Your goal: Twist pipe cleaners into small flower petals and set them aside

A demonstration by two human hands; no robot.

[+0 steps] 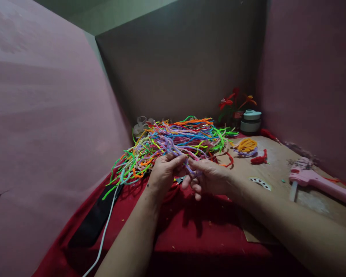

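Observation:
My left hand point(167, 168) pinches a purple pipe cleaner point(188, 167) between thumb and fingers. From the other side my right hand point(205, 175) grips the same purple stem with thumb and forefinger, its lower fingers hanging loosely curled. Both hands are close together above the red cloth. Just behind them spreads a big heap of multicoloured pipe cleaners point(187, 134). Partly hidden under my hands lies a tool with a metal tip point(179, 179) and red handles point(170, 192), perhaps pliers or cutters.
A pink glue gun point(314, 180) lies on brown cardboard point(279, 161) at right, near a yellow bundle point(247, 145) and a red piece point(258, 157). Behind stand a teal-lidded container point(250, 121) and red flowers point(226, 102). A black flat object point(93, 219) and white cable point(107, 227) lie left.

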